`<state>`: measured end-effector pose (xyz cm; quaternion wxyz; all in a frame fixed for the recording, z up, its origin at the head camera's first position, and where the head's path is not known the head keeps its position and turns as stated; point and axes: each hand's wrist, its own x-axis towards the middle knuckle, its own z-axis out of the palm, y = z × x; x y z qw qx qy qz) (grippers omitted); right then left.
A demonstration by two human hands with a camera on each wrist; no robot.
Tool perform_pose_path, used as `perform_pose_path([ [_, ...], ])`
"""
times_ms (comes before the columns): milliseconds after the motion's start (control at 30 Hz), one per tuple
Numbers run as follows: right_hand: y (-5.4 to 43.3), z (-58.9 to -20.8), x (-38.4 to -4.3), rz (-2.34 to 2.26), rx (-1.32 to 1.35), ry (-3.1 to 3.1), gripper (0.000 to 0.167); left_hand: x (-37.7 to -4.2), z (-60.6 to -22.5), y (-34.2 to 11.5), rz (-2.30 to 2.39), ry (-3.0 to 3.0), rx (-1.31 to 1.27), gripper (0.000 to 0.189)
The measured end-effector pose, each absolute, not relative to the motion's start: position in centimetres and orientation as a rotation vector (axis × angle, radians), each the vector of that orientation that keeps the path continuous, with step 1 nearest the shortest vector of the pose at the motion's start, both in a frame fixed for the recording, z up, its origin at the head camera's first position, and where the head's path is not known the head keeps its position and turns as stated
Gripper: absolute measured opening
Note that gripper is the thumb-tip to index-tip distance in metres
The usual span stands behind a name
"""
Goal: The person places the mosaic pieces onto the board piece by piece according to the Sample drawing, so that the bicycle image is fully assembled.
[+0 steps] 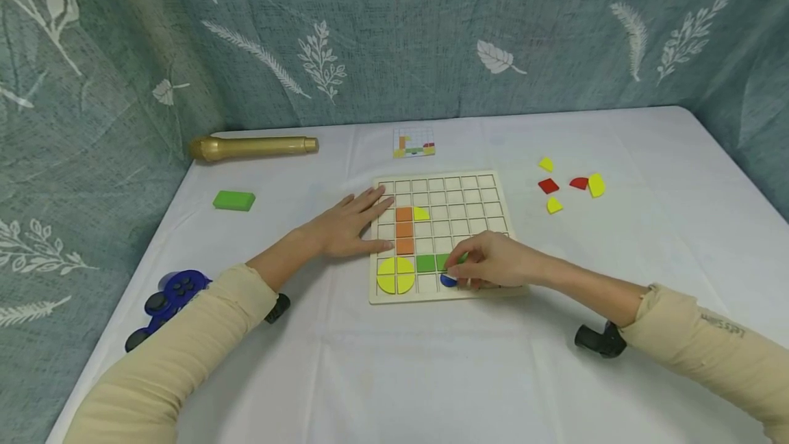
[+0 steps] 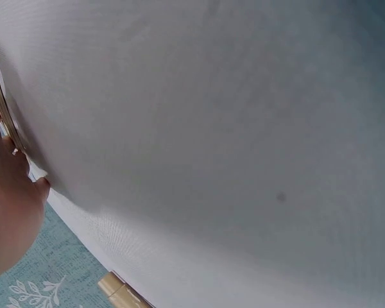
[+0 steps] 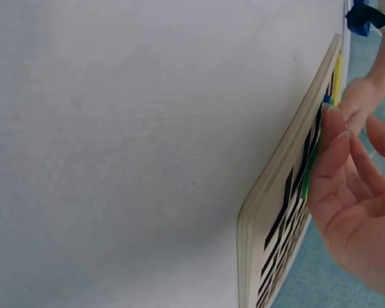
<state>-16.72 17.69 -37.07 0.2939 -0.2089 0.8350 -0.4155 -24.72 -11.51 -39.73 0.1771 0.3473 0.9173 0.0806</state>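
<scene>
A wooden grid board (image 1: 438, 211) lies flat on the table. My left hand (image 1: 348, 228) rests over its left edge with the fingers spread. Near the board's front edge my right hand (image 1: 493, 259) has curled fingers and pinches a small blue rounded tile (image 1: 448, 281) at the board; the fingertips cover part of it. In the right wrist view the blue tile (image 3: 327, 99) shows just at the fingertips. Orange square tiles (image 1: 404, 230) stand in a column, with a yellow quarter-circle tile (image 1: 421, 214) beside the top one. Green tiles (image 1: 426, 263) run partly under my right hand. A yellow circle of tiles (image 1: 396, 275) fills the front left corner.
A pattern card (image 1: 414, 143) lies behind the board. Loose yellow tiles (image 1: 596, 185) and red tiles (image 1: 548, 186) are scattered to the right. At left are a gold microphone-shaped object (image 1: 255, 148), a green block (image 1: 234, 201) and a blue game controller (image 1: 175, 300), partly behind my left sleeve.
</scene>
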Motion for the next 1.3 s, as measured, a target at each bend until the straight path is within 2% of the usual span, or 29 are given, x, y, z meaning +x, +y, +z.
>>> perform_pose_path([
  [833,18.4,-37.3,-17.1,-1.217,-0.443,2.086,0.027,-25.2,-39.8,-11.3,0.212,2.604,0.983,0.089],
  [1300,24.7,-37.8,-20.0,-1.488,-0.223,1.797,0.045,-24.8,-39.6,-11.5,0.222,2.589,0.974,0.088],
])
